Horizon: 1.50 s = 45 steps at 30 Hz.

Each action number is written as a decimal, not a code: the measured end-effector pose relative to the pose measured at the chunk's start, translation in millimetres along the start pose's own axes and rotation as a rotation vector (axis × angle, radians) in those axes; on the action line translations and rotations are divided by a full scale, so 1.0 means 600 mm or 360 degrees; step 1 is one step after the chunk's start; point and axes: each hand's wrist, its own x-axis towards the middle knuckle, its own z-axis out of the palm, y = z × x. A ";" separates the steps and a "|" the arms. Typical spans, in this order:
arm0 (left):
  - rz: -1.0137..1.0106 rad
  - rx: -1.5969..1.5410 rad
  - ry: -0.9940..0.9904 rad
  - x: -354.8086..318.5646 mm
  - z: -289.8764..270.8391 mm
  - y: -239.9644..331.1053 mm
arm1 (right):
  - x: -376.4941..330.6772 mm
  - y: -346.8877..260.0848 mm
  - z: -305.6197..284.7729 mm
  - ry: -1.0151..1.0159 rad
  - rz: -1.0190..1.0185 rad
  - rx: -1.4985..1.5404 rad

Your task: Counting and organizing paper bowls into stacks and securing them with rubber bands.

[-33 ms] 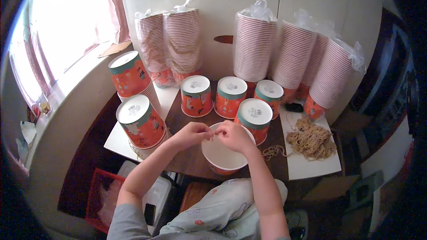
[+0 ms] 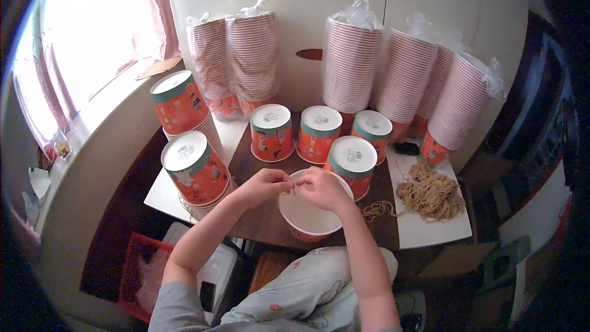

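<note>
Both hands meet over the open paper bucket on the worktop. The left hand and right hand are pinched closed on something too small to tell. Four lidded buckets stand just behind.

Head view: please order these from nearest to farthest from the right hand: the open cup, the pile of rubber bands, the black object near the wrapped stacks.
From the right hand:
1. Open cup, directly under the hand, at the table's near edge.
2. Pile of rubber bands, to the right, on the white sheet.
3. Black object, farther back on the right, at the foot of the wrapped stacks.
</note>
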 end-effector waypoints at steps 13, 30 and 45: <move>0.0100 -0.0239 0.0019 -0.014 -0.020 -0.019 | 0.003 -0.001 0.018 0.0363 -0.0125 -0.0294; 0.0178 0.0231 0.0032 -0.028 -0.028 -0.003 | 0.007 -0.039 0.042 0.0179 0.0071 0.0099; 0.0004 0.0170 0.0183 -0.034 -0.030 -0.009 | 0.004 -0.044 0.065 0.0063 0.0096 0.0045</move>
